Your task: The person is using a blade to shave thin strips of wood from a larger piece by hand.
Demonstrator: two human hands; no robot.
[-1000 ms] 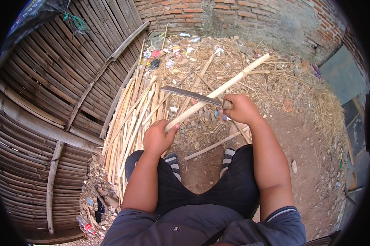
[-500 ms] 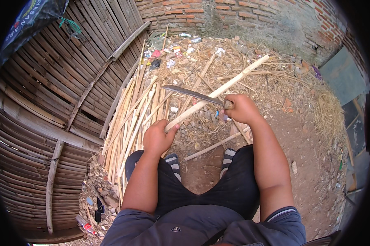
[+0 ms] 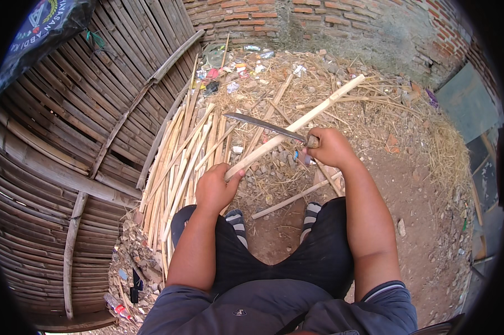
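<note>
My left hand [image 3: 214, 185] is closed round the near end of a pale wooden strip [image 3: 319, 110], which slants up and away to the right. In my right hand [image 3: 329, 147] is the wooden handle of a machete [image 3: 263, 124], fingers wrapped round it. Its long dark blade points left and lies across the middle of the strip, seeming to touch it. Whether the edge bites into the wood cannot be made out. Below the strip, between my feet, another pale stick [image 3: 294, 195] lies on the ground.
Many pale split strips [image 3: 176, 167] lie piled on my left, beside a bamboo slat wall [image 3: 67, 123]. A brick wall [image 3: 341, 28] closes off the far side. Straw [image 3: 450, 151], stones and litter cover the ground. Grey panels [image 3: 468, 103] lean at the right.
The machete has shifted slightly to the right, with my right hand. My left hand and the strip have barely moved. The dark sheet at upper left has flapped.
</note>
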